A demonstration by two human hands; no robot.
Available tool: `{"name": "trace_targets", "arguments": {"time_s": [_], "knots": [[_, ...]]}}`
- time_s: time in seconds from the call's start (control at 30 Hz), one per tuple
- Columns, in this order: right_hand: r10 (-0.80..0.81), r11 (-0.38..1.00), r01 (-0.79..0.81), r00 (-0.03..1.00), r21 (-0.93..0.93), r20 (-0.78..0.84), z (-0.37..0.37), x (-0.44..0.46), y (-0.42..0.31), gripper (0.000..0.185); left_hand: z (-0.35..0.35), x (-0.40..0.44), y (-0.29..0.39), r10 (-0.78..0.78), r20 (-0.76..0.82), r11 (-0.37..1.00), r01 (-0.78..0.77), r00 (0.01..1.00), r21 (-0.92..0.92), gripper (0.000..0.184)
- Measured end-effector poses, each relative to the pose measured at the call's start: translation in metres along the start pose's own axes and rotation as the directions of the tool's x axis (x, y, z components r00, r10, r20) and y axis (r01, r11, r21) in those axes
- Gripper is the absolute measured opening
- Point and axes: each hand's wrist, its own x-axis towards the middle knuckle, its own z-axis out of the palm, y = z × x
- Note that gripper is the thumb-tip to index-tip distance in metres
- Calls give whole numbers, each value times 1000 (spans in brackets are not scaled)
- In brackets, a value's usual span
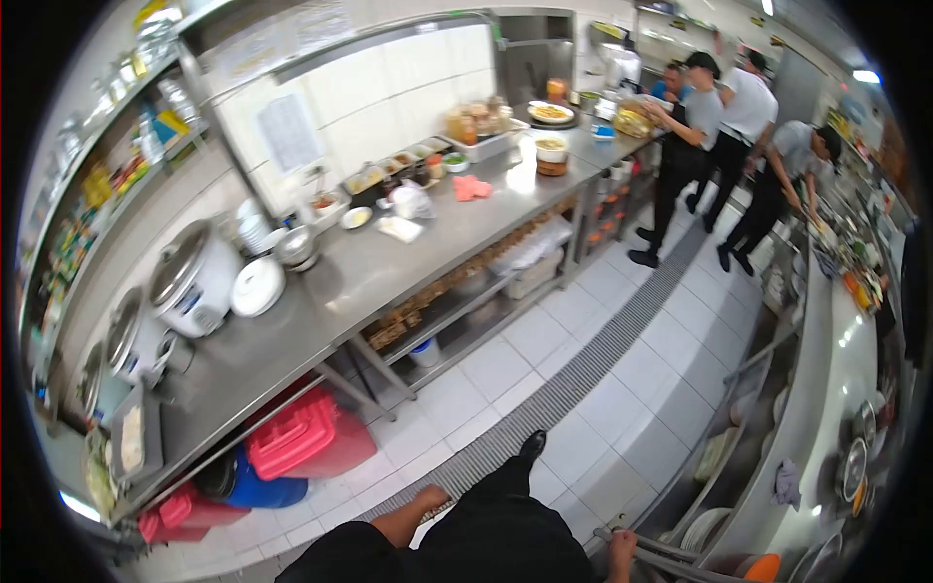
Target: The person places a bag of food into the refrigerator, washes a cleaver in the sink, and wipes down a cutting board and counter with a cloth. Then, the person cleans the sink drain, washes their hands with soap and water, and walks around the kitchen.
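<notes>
Two bare hands are showing low in the head view. The left hand is hanging beside the dark-clothed leg, over the floor; the right hand is resting at the end of a metal rail. Whether either is clenched or released, and whether the right is grasping the rail, I cannot tell. Left of the left hand, a red bin and a blue barrel are standing partly under the tabletop, which is carrying rice cookers and a pink cloth. Right of the right hand, stacked plates are sitting on a low shelf. Well ahead of both hands, several people are standing between the counters.
</notes>
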Motion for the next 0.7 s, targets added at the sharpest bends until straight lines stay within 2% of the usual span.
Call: {"name": "trace_targets", "arguments": {"time_s": [0.03,0.07,0.1,0.13,0.17,0.2,0.23,0.27,0.3,0.33,0.37,0.4,0.47,0.5,0.57,0.63,0.7], "knots": [[208,971,-204,978,127,-23,4,-28,-58,7,-5,27,13,7,23,998,-9,1000,58,38],[222,966,-206,971,157,-91,-3,-23,-63,7,-11,54,34,31,52,991,-38,998,129,38],[300,951,-291,950,105,-88,-9,-15,-63,6,-16,75,55,17,45,993,-22,999,119,38],[389,921,-383,916,74,-98,-13,-14,-67,6,-20,109,63,156,79,970,-168,985,175,37],[173,973,-206,950,-105,-259,-16,15,-26,8,-27,145,77,298,144,917,-325,944,231,37],[-40,943,-93,921,-319,-388,-26,24,19,11,-41,169,100,341,166,910,-370,925,189,33],[-68,867,-156,904,-474,-422,-26,13,-52,19,-54,192,136,384,200,897,-415,902,153,29],[-145,848,-151,855,-508,-497,-26,10,-100,27,-72,172,202,78,164,990,-56,983,-132,18],[-59,886,-177,874,-429,-482,-42,27,-111,24,-87,196,237,103,228,977,-55,968,-206,15],[-208,846,-132,810,-516,-548,-53,41,-131,22,-101,203,275,157,182,971,-119,971,-207,12],[16,967,-203,649,-152,-761,-69,43,-220,21,-123,233,348,195,212,969,-154,958,-194,10],[-158,975,-55,506,-214,-848,-77,39,-276,23,-131,237,383,220,174,968,-192,960,-162,9],[-94,996,54,487,-78,-868,-118,62,-315,23,-143,249,444,245,147,955,-212,958,-205,7],[-83,991,131,492,-21,-867,-139,68,-336,23,-148,253,469,252,166,960,-224,953,-169,9],[-70,994,108,366,-33,-928,-178,65,-388,18,-148,268,509,283,205,958,-264,937,-114,13],[-170,969,209,157,-135,-973,-224,69,-414,13,-141,295,532,254,194,967,-252,947,-36,13],[-219,936,278,-26,-217,-975,-274,62,-439,17,-127,319,549,204,289,974,-223,935,34,16]]}}
